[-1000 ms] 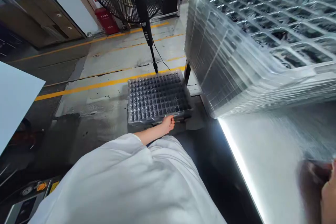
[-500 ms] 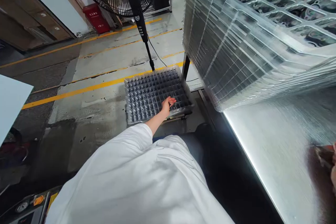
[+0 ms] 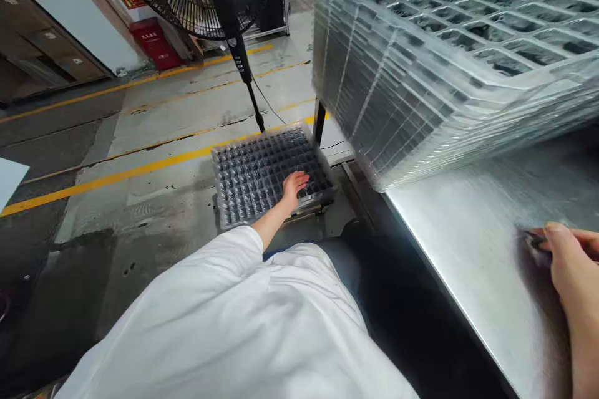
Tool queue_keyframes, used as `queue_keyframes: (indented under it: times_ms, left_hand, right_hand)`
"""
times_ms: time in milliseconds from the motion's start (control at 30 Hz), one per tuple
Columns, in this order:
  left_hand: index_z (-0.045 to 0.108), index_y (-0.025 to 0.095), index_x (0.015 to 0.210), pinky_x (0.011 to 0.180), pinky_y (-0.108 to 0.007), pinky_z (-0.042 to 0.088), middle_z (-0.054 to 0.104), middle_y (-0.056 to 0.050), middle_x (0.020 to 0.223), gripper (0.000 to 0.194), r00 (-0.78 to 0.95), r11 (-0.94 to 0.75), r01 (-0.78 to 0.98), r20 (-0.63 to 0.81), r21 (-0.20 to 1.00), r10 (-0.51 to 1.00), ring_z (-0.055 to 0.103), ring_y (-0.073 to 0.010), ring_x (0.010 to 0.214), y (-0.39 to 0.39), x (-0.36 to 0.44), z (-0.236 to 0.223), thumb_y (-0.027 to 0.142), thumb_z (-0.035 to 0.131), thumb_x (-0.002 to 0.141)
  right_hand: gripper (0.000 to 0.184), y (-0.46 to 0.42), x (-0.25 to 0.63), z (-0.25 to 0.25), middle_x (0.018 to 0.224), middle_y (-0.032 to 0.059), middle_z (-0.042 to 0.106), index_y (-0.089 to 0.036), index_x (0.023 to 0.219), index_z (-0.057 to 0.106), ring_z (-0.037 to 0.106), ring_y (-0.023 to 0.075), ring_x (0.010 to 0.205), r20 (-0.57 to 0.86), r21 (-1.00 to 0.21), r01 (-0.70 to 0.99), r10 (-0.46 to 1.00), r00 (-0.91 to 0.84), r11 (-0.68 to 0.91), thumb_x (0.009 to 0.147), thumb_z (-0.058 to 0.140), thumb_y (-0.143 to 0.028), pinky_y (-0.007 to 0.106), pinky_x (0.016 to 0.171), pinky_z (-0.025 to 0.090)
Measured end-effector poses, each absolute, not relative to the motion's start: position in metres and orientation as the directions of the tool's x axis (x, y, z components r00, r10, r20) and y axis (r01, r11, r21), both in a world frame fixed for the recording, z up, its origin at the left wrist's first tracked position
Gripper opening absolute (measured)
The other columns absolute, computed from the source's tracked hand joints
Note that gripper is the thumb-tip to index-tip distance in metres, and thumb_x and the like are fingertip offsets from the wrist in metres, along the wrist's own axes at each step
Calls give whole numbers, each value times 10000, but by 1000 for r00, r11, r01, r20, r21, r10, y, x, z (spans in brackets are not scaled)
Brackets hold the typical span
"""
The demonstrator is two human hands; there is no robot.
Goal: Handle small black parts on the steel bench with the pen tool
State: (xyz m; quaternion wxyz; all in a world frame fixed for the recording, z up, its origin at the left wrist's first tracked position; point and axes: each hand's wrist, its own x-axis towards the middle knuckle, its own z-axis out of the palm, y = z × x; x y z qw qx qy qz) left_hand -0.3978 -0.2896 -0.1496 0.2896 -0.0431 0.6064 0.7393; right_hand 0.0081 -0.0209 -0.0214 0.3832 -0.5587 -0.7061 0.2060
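The metal table (image 3: 468, 230) bears stacked trays (image 3: 397, 75) above yellow-lined floor (image 3: 154, 100).

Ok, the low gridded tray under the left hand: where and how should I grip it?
Probably by the near rim, from the person's side, one hand toward each corner. The tray lies flat with that edge facing the body; the fan pole stands beyond its far edge and a table leg by the far right corner. The left hand is open over the near right part.
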Motion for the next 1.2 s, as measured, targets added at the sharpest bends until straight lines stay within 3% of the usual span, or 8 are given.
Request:
queue_keyframes:
  times_ms: [200,367,533,633,800,1000,1100,1200]
  left_hand:
    - [695,176,883,614,-252,462,641,-12,670,295,-767,-135,-375,-225,917,601,622,-157,664,-299,-352,-93,461,676,808]
    - [762,192,974,640,-281,485,682,-30,732,319,-407,-213,-56,172,976,897,622,-168,682,-291,-303,-28,474,616,949]
    - [767,202,913,736,-305,510,721,-50,811,308,132,-365,333,341,869,931,634,-173,726,-256,-247,38,406,551,996]
    - [743,206,911,755,-280,481,724,-42,868,261,306,-459,423,354,781,884,624,-162,770,-218,-215,52,348,537,987]
    - [722,243,1048,815,-282,466,747,-15,995,158,373,-465,575,291,673,881,666,-177,855,-149,-170,48,301,589,983]
    - [648,214,1149,887,-361,510,748,-110,1112,336,384,-409,811,147,418,912,712,-297,1031,-90,-126,42,508,635,987]
    - [606,187,1180,871,-407,542,737,-157,1157,401,444,-456,855,105,247,890,725,-328,1027,-74,-108,40,552,546,1025]
    - [579,163,1214,827,-423,568,729,-168,1163,336,493,-510,850,143,132,858,733,-320,999,-66,-96,34,418,402,1083]
  right_hand:
    - [309,-17,-9,-2,707,76,625,-188,805,659,556,205,617,366,-913,251,918,154,322,690,651,-475,385,652,457]
    - [282,-3,10,3,796,56,629,-165,914,649,612,201,721,496,-859,294,825,272,419,825,579,-424,325,691,488]
    - [335,-15,25,14,911,72,654,-156,1015,698,615,218,820,735,-644,539,633,242,543,909,510,-412,337,764,477]
    - [357,-14,30,14,962,93,633,-142,1065,689,595,229,838,719,-622,632,657,226,463,871,486,-363,364,822,488]
    - [358,-8,39,9,960,101,620,-144,1057,679,589,235,821,640,-666,662,720,268,345,834,473,-334,388,868,496]
    - [391,-4,46,5,974,104,646,-167,1043,689,612,238,811,625,-683,639,736,261,354,846,449,-406,392,843,503]
    - [410,1,48,2,961,105,647,-180,1017,699,614,249,791,617,-700,617,740,269,360,831,451,-449,415,833,498]
    - [427,5,51,-1,983,111,655,-194,984,708,620,264,803,610,-711,600,746,266,367,821,445,-489,442,847,491]
